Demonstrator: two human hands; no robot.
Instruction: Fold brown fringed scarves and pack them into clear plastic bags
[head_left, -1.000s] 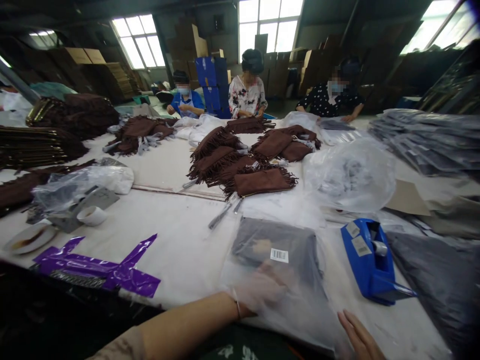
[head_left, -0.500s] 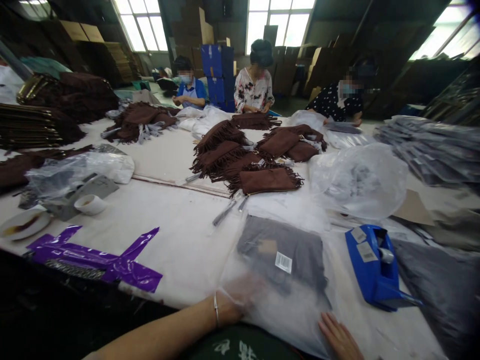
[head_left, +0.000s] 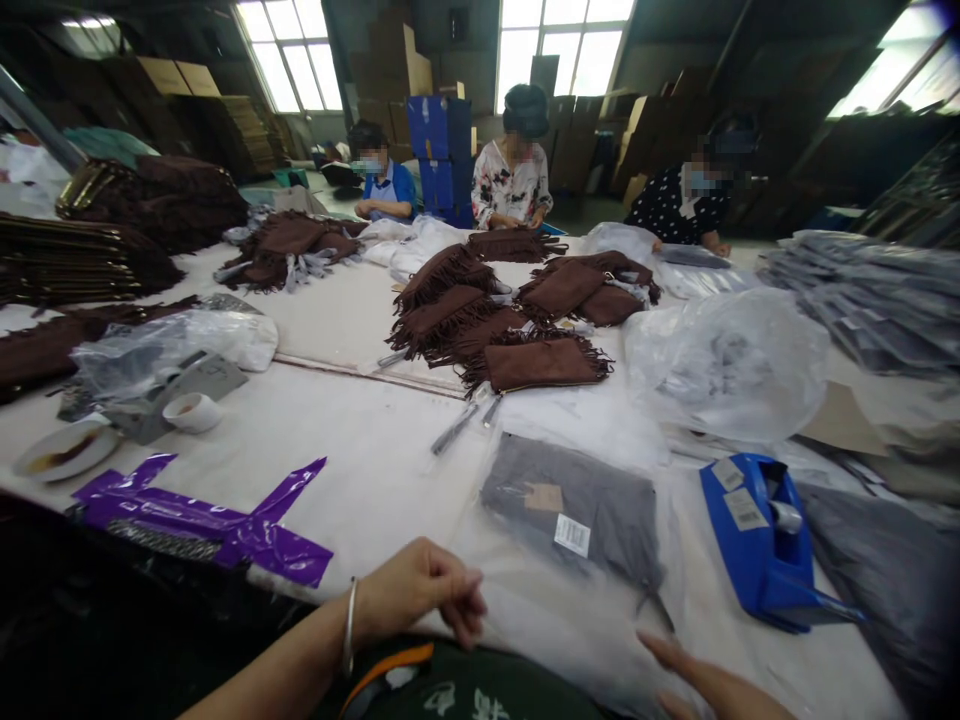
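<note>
- Far left, on the white-covered tabletop (head_left: 360,450): tall piles of dark brown fringed suede pouches (head_left: 82,258) with gold-coloured zips.
- Near the front left: a white ceramic saucer (head_left: 66,450) smeared with brown residue, and a small white cup (head_left: 192,412) on a flat grey tray (head_left: 214,378), just in front of a crumpled clear plastic bag (head_left: 180,340).
- At the near edge of the tabletop: shiny purple plastic strips (head_left: 202,525), spread in a branching shape.
- Along the far side, from left to right: three seated, masked co-workers (head_left: 514,165), hands down at the tabletop.
- Left hand (head_left: 416,590): silver bangle at the wrist, fingers (head_left: 461,600) curled inward around nothing, just beside the lower film of the bag.
- Mid-table: smaller dark brown fringed suede pouches (head_left: 536,365), heaped well beyond the hands.
- Front centre: a flat clear plastic bag (head_left: 570,620) around a folded grey fabric item (head_left: 574,515) with a white barcode label (head_left: 571,535), between the two hands.
- Right hand (head_left: 712,685): fingers (head_left: 671,652) extended and apart, gripping nothing, against the bag's lower film.
- Far right: a blue tape dispenser (head_left: 761,540), and a blurred stack of grey plastic packets (head_left: 862,295) behind it.
</note>
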